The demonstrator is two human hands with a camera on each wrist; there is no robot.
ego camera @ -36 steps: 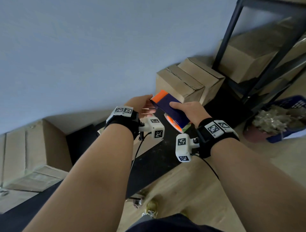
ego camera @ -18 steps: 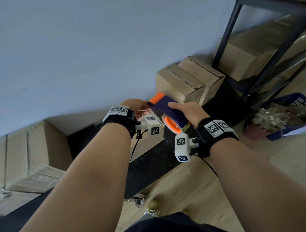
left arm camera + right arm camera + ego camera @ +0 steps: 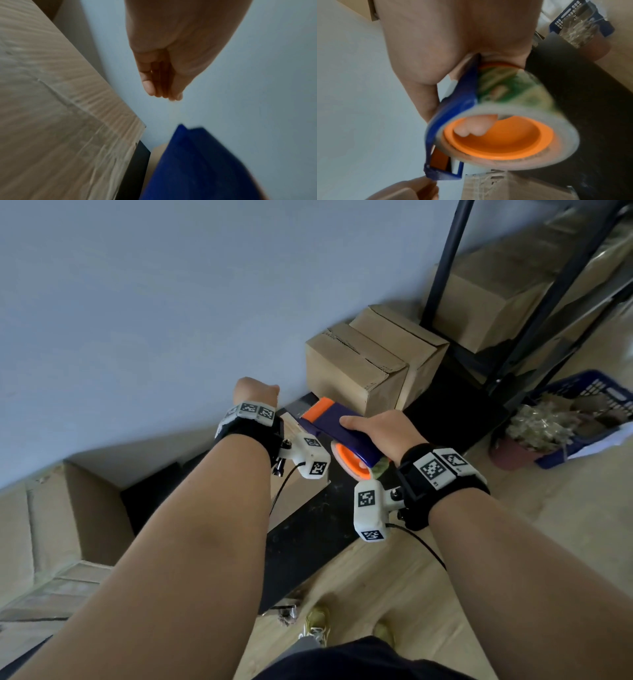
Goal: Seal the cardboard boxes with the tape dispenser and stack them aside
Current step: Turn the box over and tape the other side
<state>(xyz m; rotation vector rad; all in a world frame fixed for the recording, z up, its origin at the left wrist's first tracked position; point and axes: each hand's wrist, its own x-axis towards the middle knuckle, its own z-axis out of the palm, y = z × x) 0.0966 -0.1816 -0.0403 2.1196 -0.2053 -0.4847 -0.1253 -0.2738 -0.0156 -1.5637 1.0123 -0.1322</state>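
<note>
The right grip (image 3: 383,431) held the hard, light-looking tape dispenser (image 3: 329,426) by its body; if the left grip (image 3: 255,392) held anything, I couldn't tell.

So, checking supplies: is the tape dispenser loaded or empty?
Loaded: a tape roll sits round the orange hub of the tape dispenser, in the right hand.

The blue-and-orange plastic tape dispenser (image 3: 337,428) in the right hand (image 3: 383,429) sits seemingly just above a brown cardboard box (image 3: 51,108) on the black table (image 3: 308,535), a clear tape strip (image 3: 298,407) running left to the left hand (image 3: 255,390), two more brown cardboard boxes (image 3: 346,371) behind.
</note>
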